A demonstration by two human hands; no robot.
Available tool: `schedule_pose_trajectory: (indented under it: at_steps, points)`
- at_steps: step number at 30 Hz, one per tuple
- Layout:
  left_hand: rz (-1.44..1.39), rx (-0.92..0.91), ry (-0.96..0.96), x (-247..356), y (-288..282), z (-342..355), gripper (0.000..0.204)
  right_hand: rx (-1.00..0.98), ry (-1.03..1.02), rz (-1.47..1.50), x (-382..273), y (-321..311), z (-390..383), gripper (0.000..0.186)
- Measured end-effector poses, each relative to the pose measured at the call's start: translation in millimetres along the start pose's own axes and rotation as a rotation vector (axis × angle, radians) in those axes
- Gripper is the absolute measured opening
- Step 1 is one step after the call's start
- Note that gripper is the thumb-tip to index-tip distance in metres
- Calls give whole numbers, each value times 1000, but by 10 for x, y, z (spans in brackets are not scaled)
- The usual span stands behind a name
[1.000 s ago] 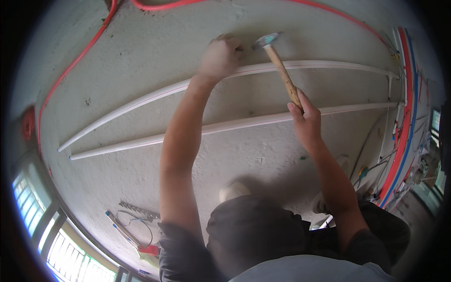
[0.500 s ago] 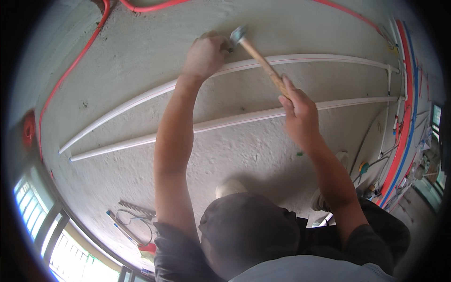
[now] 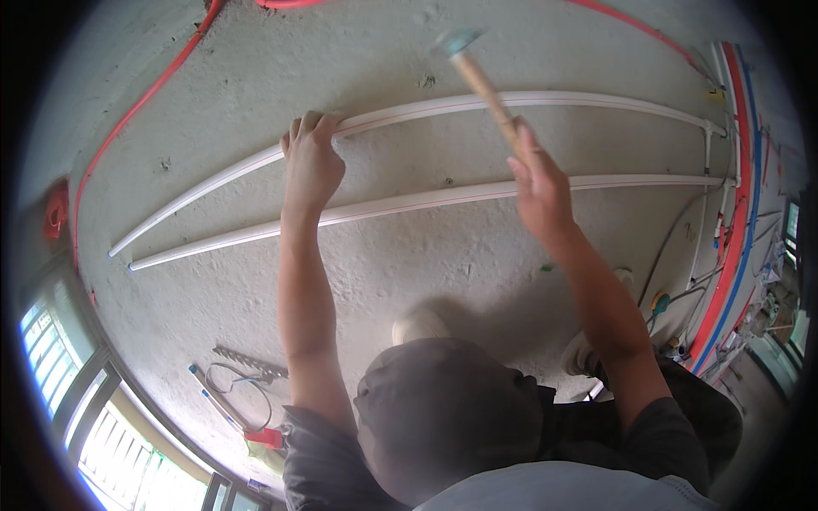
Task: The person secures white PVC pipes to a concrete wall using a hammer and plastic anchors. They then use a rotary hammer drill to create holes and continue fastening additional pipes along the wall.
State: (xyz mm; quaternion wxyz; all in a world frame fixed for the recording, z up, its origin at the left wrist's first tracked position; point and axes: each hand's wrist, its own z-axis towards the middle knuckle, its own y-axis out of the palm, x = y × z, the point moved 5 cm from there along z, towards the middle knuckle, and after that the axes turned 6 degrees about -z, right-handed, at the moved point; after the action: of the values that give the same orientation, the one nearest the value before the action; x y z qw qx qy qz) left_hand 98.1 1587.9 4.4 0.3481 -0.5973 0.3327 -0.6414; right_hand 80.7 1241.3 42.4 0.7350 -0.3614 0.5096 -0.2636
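Note:
My left hand [image 3: 312, 166] bends its fingers over the farther of two long white pipes [image 3: 417, 111] and grips it left of the middle. That pipe curves over the grey concrete floor [image 3: 400, 281]. In my right hand [image 3: 543, 183] is a hammer [image 3: 487, 87], held by its wooden handle. Its metal head is raised and slightly blurred, beyond the farther pipe. The nearer white pipe [image 3: 443, 198] passes below both hands and partly behind my arms. A small green spot [image 3: 427, 82] shows on the floor between the left hand and the hammer head.
Red conduit [image 3: 128, 115] runs along the left and far side. Red and blue pipes [image 3: 727, 255] line the right. At the lower left lie a long drill bit [image 3: 249, 363], a looped cable [image 3: 241, 387] and a red object [image 3: 266, 438]. A window [image 3: 128, 451] stands beyond them.
My left hand has moved left and nearer, from the floor beyond the farther pipe onto that pipe. The hammer head has moved right and farther away, leaving the green spot uncovered.

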Motion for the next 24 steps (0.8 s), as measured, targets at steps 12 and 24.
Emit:
schedule_pose_trajectory:
  at_steps: [12, 24]
  points:
    - [192, 204, 206, 536, 288, 165, 50, 57, 321, 111, 213, -731, 104, 54]
    - [-775, -266, 602, 2500, 2605, -1550, 14, -5, 422, 400, 220, -425, 201, 48]
